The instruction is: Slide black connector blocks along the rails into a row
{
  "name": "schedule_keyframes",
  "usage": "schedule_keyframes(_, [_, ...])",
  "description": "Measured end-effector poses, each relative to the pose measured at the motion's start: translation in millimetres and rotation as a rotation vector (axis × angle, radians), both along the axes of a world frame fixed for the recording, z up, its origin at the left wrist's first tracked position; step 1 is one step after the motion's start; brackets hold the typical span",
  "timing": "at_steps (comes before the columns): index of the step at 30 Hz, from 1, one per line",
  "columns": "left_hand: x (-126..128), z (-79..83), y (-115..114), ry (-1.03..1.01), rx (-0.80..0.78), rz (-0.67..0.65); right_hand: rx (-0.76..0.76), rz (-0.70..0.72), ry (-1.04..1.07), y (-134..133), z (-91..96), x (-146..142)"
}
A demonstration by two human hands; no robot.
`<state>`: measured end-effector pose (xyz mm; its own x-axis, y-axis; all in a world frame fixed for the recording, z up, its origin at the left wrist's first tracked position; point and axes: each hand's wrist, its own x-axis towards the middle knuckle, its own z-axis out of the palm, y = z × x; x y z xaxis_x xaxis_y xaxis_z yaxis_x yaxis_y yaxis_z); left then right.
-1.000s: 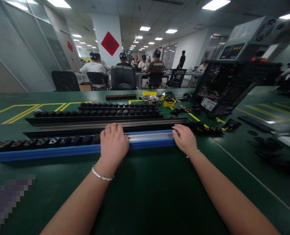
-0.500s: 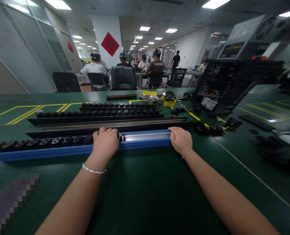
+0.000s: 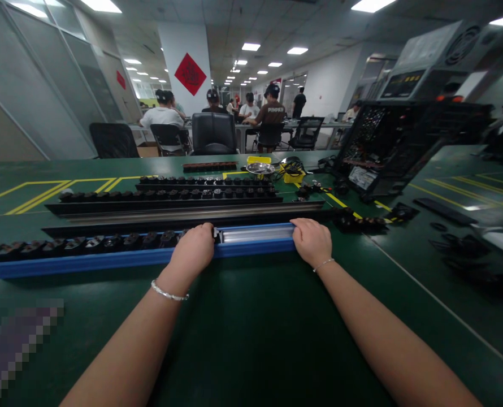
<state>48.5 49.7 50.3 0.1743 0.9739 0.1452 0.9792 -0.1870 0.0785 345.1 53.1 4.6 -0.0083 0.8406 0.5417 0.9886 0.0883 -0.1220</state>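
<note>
A long blue rail (image 3: 107,260) with a silver channel lies across the green table in front of me. A row of small black parts (image 3: 86,244) fills its left half. My left hand (image 3: 194,249) is closed over the rail at the right end of that row, knuckles up, its fingertips hidden behind the rail. My right hand (image 3: 313,242) is closed over the rail's right end. The stretch of channel between my hands is bare.
Behind the blue rail lie a silver rail (image 3: 192,213) and two black rails of parts (image 3: 170,195). Loose black parts (image 3: 361,223), a metal bowl (image 3: 260,168) and an open computer case (image 3: 387,147) stand to the right. People sit at far tables.
My left hand slid left along the rail, then came back a little to the right and curled tighter. My right hand stays on the rail's end, which has shifted slightly left.
</note>
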Motion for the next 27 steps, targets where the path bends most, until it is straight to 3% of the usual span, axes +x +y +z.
schedule_keyframes(14, [3, 4.8, 4, -0.171, -0.085, 0.08, -0.021, -0.035, 0.041, -4, 3.7, -5])
schedule_keyframes(27, [13, -2.1, 1, -0.24, -0.012, 0.036, -0.043, -0.017, 0.03, -2, 4.4, -2])
